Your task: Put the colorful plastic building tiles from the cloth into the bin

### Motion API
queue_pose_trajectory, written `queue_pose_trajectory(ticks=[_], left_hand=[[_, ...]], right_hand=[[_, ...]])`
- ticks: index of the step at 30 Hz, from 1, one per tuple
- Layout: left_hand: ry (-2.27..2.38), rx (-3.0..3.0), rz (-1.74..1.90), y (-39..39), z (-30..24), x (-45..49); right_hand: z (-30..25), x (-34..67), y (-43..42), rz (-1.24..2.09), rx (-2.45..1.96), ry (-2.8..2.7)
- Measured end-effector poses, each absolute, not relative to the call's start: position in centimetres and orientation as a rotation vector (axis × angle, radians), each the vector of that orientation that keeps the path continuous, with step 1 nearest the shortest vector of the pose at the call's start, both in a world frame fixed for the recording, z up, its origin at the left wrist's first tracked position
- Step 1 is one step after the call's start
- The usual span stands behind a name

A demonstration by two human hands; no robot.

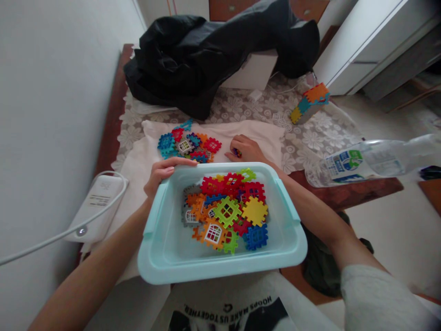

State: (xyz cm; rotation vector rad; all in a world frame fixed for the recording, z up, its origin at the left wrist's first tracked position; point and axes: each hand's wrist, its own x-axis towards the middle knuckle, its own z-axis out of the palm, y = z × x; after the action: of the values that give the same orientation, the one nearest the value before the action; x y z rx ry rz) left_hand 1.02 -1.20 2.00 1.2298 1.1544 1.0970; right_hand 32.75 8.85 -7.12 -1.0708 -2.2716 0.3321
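Note:
A light blue plastic basin (220, 272) is tilted towards me near my body. Inside it lie several notched building tiles (227, 212) in red, orange, green, yellow, blue and grey, some with window grids. My left hand (162, 174) grips the basin's far left corner, with one finger stretched along the rim. Beyond the basin, my right hand (247, 149) rests low over the white cloth, its fingers curled round small dark, multicoloured pieces (236, 152), mostly hidden. Left of that hand sits a loose pile of similar tiles (189, 145) on the cloth.
A built block of tiles (310, 103) stands at the table's far right. A clear plastic bottle (358, 162) lies at the right edge. Black fabric (206, 50) is heaped at the back. A white power strip (99, 207) with a cable lies left. Lace covers the table.

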Motion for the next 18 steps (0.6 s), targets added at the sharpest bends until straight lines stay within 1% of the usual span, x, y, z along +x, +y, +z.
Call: queue_pose_trajectory(ticks=[3,7,12,15,18], left_hand=[[1.176,1.205,1.190,-1.4,2.0,1.5],[1.112,1.230,1.126,-1.0,2.3,1.7],[1.121,1.228,1.106,-0.5,2.4,1.2],[1.094,1.263,1.064,-0.4,2.1,0.9],[1.075,1.271,1.087,-0.3,1.8,0.9]], right_hand=[[-6.8,32.7,8.7,0.390,-1.091,-2.217],[-5.9,32.6,8.6,0.516,-1.099,-2.056],[-4.2,33.1,8.9,0.833,-1.114,-1.736],[-1.8,33.7,8.3,0.962,-0.993,-1.530],[2.2,33.8,6.1,0.924,-0.784,-1.460]])
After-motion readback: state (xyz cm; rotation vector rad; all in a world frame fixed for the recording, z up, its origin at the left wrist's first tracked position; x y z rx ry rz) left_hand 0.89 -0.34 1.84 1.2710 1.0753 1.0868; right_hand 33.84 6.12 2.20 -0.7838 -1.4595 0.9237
